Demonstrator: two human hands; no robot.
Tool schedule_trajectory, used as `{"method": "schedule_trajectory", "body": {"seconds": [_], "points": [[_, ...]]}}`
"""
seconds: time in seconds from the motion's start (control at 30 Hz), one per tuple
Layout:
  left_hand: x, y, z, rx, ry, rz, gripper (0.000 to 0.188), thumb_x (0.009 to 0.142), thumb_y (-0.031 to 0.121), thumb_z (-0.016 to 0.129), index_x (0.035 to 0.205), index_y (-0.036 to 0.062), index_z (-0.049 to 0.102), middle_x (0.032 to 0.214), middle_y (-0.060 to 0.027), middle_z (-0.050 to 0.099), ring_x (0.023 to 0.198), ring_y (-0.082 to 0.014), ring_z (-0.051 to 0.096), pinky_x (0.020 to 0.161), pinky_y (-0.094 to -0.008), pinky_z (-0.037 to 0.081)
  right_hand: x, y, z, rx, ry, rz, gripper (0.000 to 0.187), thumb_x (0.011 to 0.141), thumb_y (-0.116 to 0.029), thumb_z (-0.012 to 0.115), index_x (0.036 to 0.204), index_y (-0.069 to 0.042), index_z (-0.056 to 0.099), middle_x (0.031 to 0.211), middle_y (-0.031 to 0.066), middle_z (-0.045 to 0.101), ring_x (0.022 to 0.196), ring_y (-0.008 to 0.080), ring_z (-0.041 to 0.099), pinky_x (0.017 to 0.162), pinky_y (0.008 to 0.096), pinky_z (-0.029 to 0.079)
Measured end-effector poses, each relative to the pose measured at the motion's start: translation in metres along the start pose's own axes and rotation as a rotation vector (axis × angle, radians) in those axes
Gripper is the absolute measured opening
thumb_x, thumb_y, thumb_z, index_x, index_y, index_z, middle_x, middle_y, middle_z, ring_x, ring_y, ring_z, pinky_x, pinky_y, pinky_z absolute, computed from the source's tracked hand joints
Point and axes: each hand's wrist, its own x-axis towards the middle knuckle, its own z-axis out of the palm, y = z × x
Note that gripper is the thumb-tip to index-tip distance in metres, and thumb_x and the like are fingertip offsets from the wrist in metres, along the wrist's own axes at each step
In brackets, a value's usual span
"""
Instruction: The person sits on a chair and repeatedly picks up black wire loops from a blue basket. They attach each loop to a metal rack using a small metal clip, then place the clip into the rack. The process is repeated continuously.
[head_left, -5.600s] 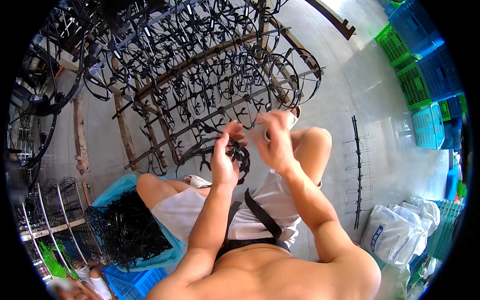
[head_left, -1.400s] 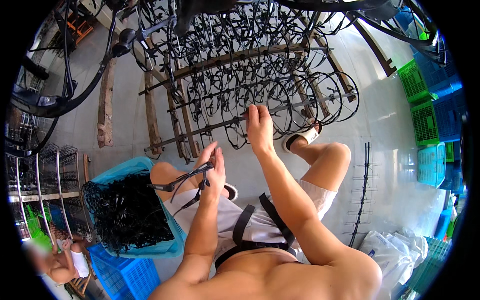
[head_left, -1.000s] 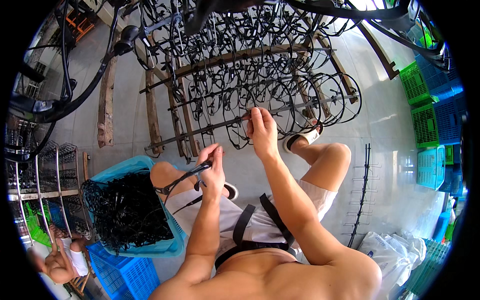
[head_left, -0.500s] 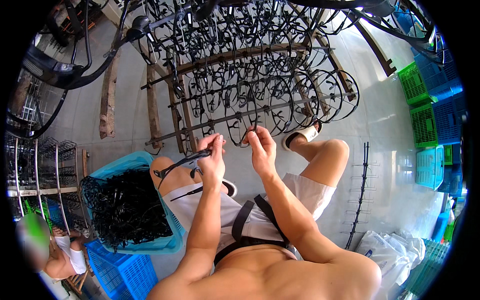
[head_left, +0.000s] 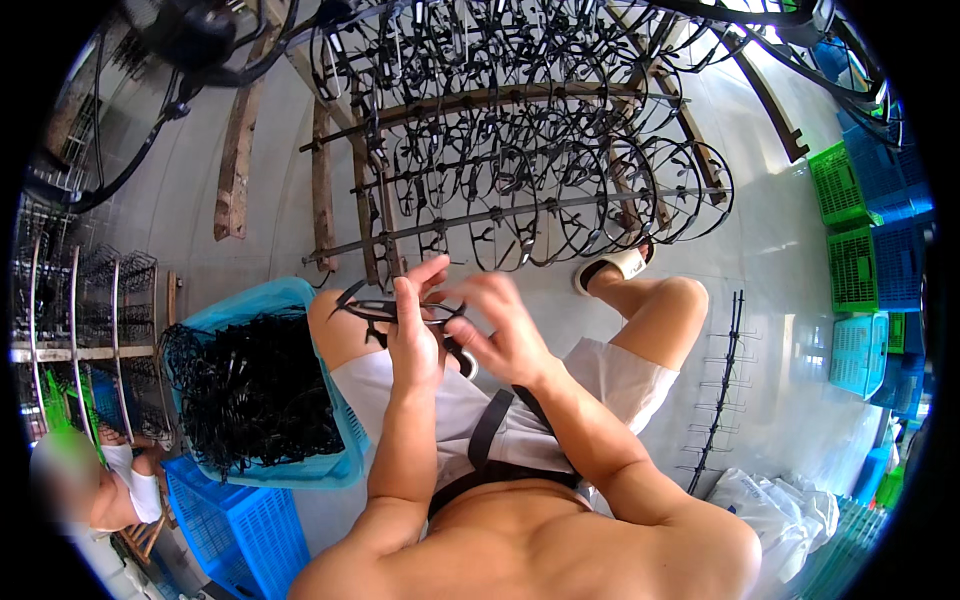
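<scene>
A thin black plastic frame (head_left: 372, 309), curved like a glasses frame with slim arms, lies across my left hand (head_left: 415, 335), which grips it above my left knee. My right hand (head_left: 505, 330) is just to its right, fingers apart and a little blurred, with the thumb beside the frame's right end. Whether the thumb touches it is hard to see. Beyond both hands, many similar black frames hang in rows from the rods of a rack (head_left: 470, 223). Left of my knee, a light blue basket (head_left: 352, 462) holds a tangled heap of black frames (head_left: 255, 400).
A blue crate (head_left: 240, 530) stands below the basket. At the far left another person (head_left: 130, 485) sits by more racks. A spiked rod (head_left: 722, 390) lies on the floor to the right, near white plastic bags (head_left: 775, 515). Green and blue crates (head_left: 850, 265) are stacked along the right side.
My right hand has left the hanging row and come back left beside my left hand. The frame in my left hand has turned and now lies more level. The view has shifted slightly.
</scene>
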Motion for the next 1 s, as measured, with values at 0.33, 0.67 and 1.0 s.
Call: {"method": "schedule_trajectory", "body": {"seconds": [0.33,0.67,1.0], "points": [[-0.012,0.001,-0.035,0.231,-0.355,0.196,0.041,0.100,0.025,0.039,0.127,-0.0047,0.046,0.120,-0.0169,0.058,0.100,-0.0219,0.060,0.088,-0.0333,0.047,0.008,-0.024,-0.019,0.722,0.187,0.711,0.023,0.096,-0.023,0.053,0.097,-0.002,0.061,0.074,0.0021,0.058,0.057,0.0075,0.054,0.050,0.0207,0.044],[-0.011,-0.006,-0.032,0.364,0.113,0.477,0.042,0.097,0.010,0.044,0.138,0.0044,0.034,0.078,-0.0053,0.053,0.063,-0.0084,0.046,0.058,-0.0215,0.039,0.039,-0.009,-0.019,0.235,0.315,0.558,0.026,0.097,-0.018,0.048,0.111,0.003,0.054,0.080,0.0068,0.058,0.072,0.0115,0.053,0.066,0.0244,0.044],[-0.037,0.004,-0.038,0.061,-0.449,0.750,0.085,0.090,-0.002,0.050,0.146,0.0259,-0.007,0.108,-0.0196,0.047,0.064,-0.0116,0.040,0.058,-0.0219,0.041,0.089,0.047,0.036,0.102,0.323,0.608,0.034,0.094,-0.023,0.048,0.111,0.006,0.055,0.077,0.0190,0.062,0.066,0.0273,0.059,0.063,0.0359,0.046]]}}
